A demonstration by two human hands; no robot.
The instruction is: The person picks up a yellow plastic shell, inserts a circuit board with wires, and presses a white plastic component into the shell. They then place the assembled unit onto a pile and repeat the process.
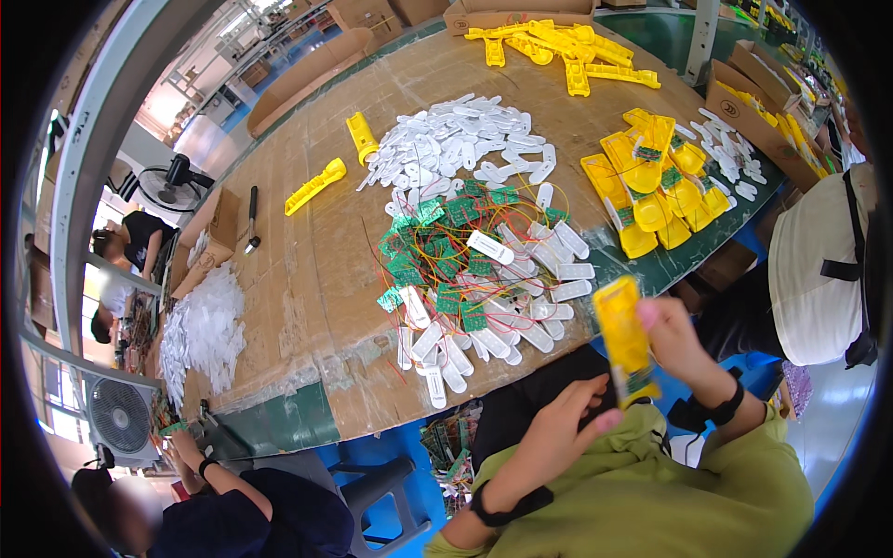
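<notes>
A yellow plastic casing (619, 325) is held upright in front of me near the table's right front edge, slightly blurred. My right hand (674, 337) is closed on its right side. A green circuit board (640, 381) shows at the casing's lower end. Just left of that end is my left hand (566, 423), fingers stretched and thumb apart, with nothing visible in it. Nearest on the table is a heap of green circuit boards (446, 251) with red and yellow wires, mixed with white plastic covers (535, 330).
Behind lies a pile of white covers (456, 135). Filled yellow casings (651, 186) are stacked at right; more yellow parts (563, 51) lie at the far edge. A hammer (252, 220) and clear plastic bags (205, 325) are left. Co-workers sit left (251, 516) and stand right (819, 270).
</notes>
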